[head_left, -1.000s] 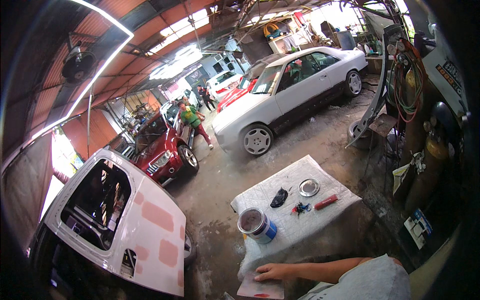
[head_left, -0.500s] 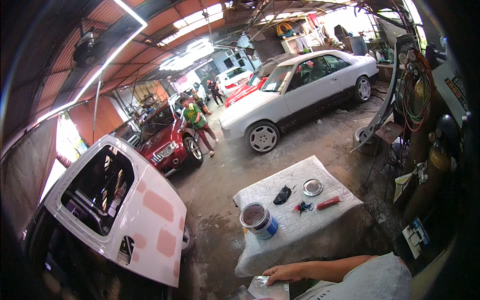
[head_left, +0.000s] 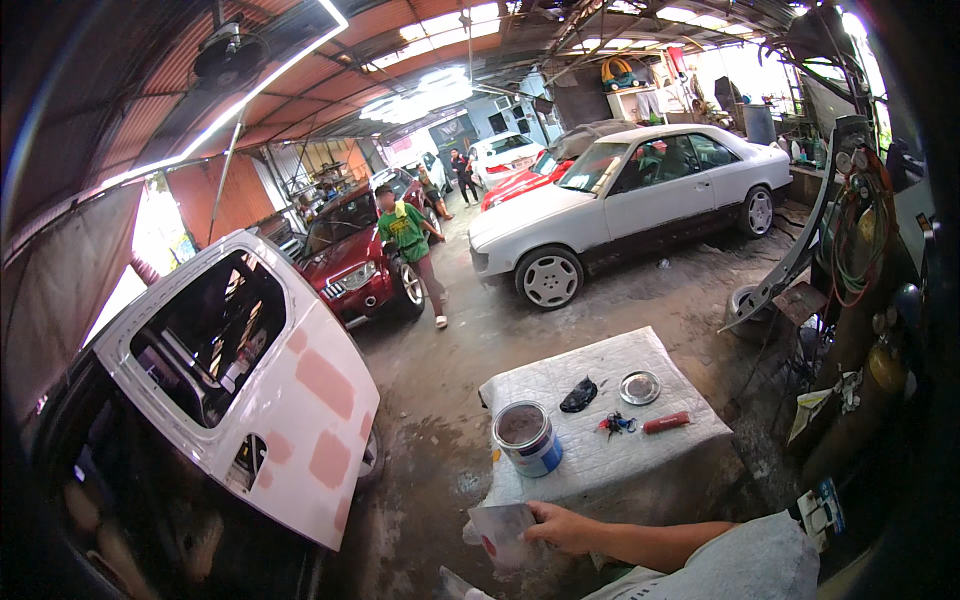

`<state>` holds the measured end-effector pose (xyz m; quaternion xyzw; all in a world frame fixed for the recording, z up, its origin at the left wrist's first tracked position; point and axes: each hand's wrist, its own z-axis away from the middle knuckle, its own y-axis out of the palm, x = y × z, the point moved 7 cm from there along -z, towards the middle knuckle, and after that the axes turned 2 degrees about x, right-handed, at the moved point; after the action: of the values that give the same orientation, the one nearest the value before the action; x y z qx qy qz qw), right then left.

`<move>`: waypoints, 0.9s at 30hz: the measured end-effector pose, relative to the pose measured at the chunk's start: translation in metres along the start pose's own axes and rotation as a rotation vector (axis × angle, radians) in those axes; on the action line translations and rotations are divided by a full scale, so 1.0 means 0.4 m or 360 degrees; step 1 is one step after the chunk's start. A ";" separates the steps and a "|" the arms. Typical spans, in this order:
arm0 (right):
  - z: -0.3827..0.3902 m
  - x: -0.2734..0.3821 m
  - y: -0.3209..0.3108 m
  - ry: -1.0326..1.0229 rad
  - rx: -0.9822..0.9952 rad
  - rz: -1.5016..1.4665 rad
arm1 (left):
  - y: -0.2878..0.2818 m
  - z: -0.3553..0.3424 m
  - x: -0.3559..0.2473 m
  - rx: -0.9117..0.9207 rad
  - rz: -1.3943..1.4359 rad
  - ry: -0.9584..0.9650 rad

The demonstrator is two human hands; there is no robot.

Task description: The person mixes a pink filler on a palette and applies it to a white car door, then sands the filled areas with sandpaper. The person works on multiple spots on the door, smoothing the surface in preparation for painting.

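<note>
My right hand (head_left: 563, 528) is closed on one edge of a thin rectangular filler spreader (head_left: 503, 533), greyish and carrying a pinkish-red smear, in front of the table's near edge. Below it, a second pale flat piece (head_left: 458, 583) is cut off by the lower edge; what holds it is hidden. My left hand is out of view. On the covered table (head_left: 520, 385) stands an open can of brown-grey paste (head_left: 527, 438). Beside it lie a crumpled black piece (head_left: 578, 394), a round metal lid (head_left: 640, 388), a small red-and-blue tangle (head_left: 617, 424) and a red tube (head_left: 667, 422).
To the left stands a white vehicle body panel (head_left: 300, 440) with pink patches. Beyond the table are a white coupe (head_left: 640, 200) and a dark red car (head_left: 350, 260), with a person in green (head_left: 405, 235) walking alongside. Hoses (head_left: 862, 240) and gas cylinders (head_left: 885, 365) stand at right.
My right hand has risen with the spreader, so more of it shows. The person in green has come nearer. The view has shifted, moving the surroundings rightward and slightly down.
</note>
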<state>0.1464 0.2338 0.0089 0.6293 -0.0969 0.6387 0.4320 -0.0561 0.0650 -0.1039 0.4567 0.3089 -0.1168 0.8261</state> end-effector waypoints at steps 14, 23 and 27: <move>0.136 0.019 0.261 -0.0860 0.0536 0.0973 | 0.127 0.070 -0.044 -0.0418 -0.0246 0.0236; 0.098 -0.139 0.191 -0.1014 0.0577 0.1552 | 0.086 0.092 -0.043 -0.0287 -0.0650 0.0451; 0.100 -0.145 0.173 -0.1172 0.0553 0.1729 | 0.039 0.032 -0.042 -0.0279 -0.0185 0.0447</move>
<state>0.1190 0.1398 -0.0060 0.7281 -0.4361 0.5154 -0.1186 -0.0566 0.0616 -0.0781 0.3761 0.4560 -0.0720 0.8034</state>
